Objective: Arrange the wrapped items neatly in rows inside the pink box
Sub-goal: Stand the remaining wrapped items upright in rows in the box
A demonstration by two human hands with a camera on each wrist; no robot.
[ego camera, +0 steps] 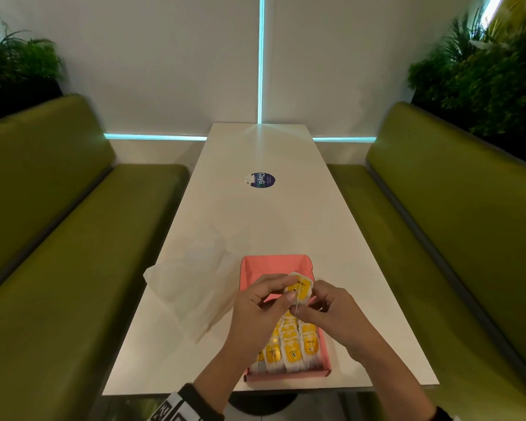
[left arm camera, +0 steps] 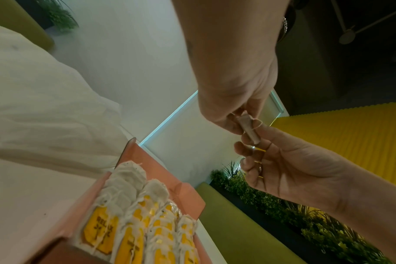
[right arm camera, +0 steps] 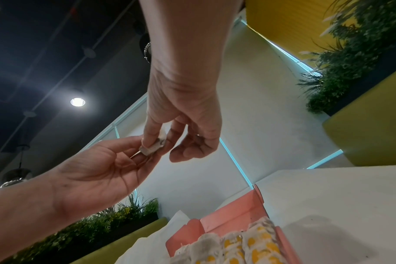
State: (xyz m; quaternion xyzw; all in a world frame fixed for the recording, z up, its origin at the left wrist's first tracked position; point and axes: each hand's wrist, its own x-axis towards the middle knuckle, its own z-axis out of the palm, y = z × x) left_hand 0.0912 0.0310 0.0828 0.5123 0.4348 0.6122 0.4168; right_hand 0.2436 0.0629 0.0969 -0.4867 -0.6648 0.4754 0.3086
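Above the pink box [ego camera: 272,263], near six o'clock on the white table [ego camera: 286,214], one wrapped item [ego camera: 299,289] (white paper, yellow label, thin string) is pinched by the left hand [ego camera: 260,308] and right hand [ego camera: 331,311] together. Crumpled white paper [ego camera: 192,287] lies at nine o'clock of the box. Overlapping sachets [ego camera: 292,347] are stacked in rows running twelve to six.

counter [ego camera: 286,226]: white, smooth, faintly glossy, catching a soft sheen from the light
pink box [ego camera: 274,262]: matt card, folded flaps
wrapped items [ego camera: 292,350]: thin whitish paper with crimped edges, glossy yellow printed labels, fine white string
sheet [ego camera: 195,287]: thin, translucent white paper, creased
benches [ego camera: 58,238]: olive-green padding, smooth with a dull leather-like shine
sticker [ego camera: 263,180]: glossy, round, dark blue
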